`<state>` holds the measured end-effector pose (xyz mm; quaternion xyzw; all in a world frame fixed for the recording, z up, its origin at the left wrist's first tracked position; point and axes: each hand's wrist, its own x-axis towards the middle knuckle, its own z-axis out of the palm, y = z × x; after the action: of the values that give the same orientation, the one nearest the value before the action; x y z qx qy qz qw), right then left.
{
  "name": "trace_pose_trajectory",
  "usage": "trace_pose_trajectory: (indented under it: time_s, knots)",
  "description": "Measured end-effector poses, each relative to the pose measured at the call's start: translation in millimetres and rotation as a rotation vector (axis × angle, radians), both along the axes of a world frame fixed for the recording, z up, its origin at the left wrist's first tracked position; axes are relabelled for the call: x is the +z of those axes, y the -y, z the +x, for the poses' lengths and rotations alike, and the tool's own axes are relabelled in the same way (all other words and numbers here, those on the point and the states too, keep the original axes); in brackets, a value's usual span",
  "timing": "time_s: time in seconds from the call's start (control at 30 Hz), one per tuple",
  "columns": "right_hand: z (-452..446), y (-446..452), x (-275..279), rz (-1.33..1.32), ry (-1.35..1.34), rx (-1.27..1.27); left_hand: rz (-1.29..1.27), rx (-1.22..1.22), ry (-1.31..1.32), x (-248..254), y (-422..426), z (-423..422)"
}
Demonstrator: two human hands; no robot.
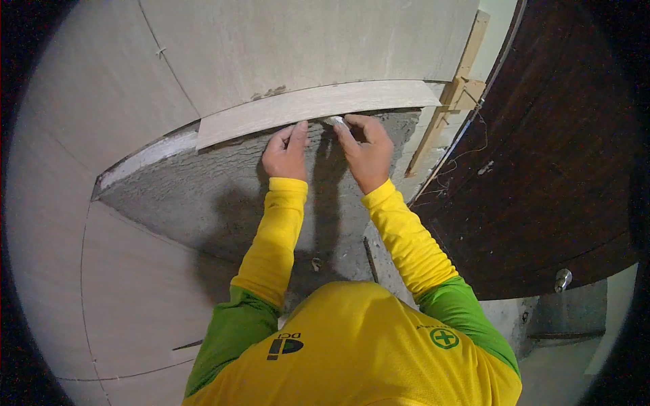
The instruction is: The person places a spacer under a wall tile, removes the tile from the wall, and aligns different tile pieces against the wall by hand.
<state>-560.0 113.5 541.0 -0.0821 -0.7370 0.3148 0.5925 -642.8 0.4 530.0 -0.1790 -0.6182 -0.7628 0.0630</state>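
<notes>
A long, narrow, pale tile strip (271, 113) lies along the edge of the large tiles, above a bed of grey mortar (223, 183) with ridges in it. My left hand (286, 152) is at the strip's lower edge, its fingers curled and the thumb tip close against that edge. Whether anything is between those fingers is hidden. Between the thumb and forefinger of my right hand (369, 152) is a small white piece (336, 122), pinched beside the same edge; its exact kind is too small to tell.
Large beige tiles (271, 40) border the mortar, with small spacers in some joints. A dark brown door (535, 155) with a round metal knob (562, 279) stands on the right. Beside it are wooden battens (467, 61) and loose thin wire.
</notes>
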Motion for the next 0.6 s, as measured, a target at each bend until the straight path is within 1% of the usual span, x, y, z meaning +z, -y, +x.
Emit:
trace_pose_trajectory:
  time_s: [0.07, 0.13, 0.27, 0.37, 0.43, 0.47, 0.53, 0.6]
  knots:
    - [0.7, -0.2, -2.4, -0.024, 0.004, 0.008, -0.005, -0.006, 0.010, 0.1, -2.7, 0.9]
    - [3.4, 2.1, -0.1, -0.045, 0.006, 0.010, 0.050, 0.032, -0.003, -0.7, -5.0, 0.4]
    - [4.2, 2.0, -6.2, -0.142, 0.028, 0.022, 0.086, 0.006, 0.030, -0.6, -7.0, 1.4]
    - [1.7, 0.1, -10.6, -0.180, 0.025, 0.055, 0.069, 0.026, 0.007, -3.5, -6.3, -0.2]
    - [1.8, 1.9, -9.5, -0.210, 0.030, 0.076, 0.014, 0.032, -0.033, -2.5, -4.1, 0.8]
    - [1.2, 2.0, -9.1, -0.214, 0.030, 0.085, 0.010, 0.041, -0.034, -2.6, -4.1, 0.7]
    - [-0.6, -0.4, -9.0, -0.129, 0.017, 0.018, 0.073, 0.029, 0.019, -2.7, -6.4, 0.3]
    - [-2.6, -2.1, -9.4, -0.128, 0.010, 0.033, 0.071, 0.028, 0.011, -2.4, -5.4, 1.4]
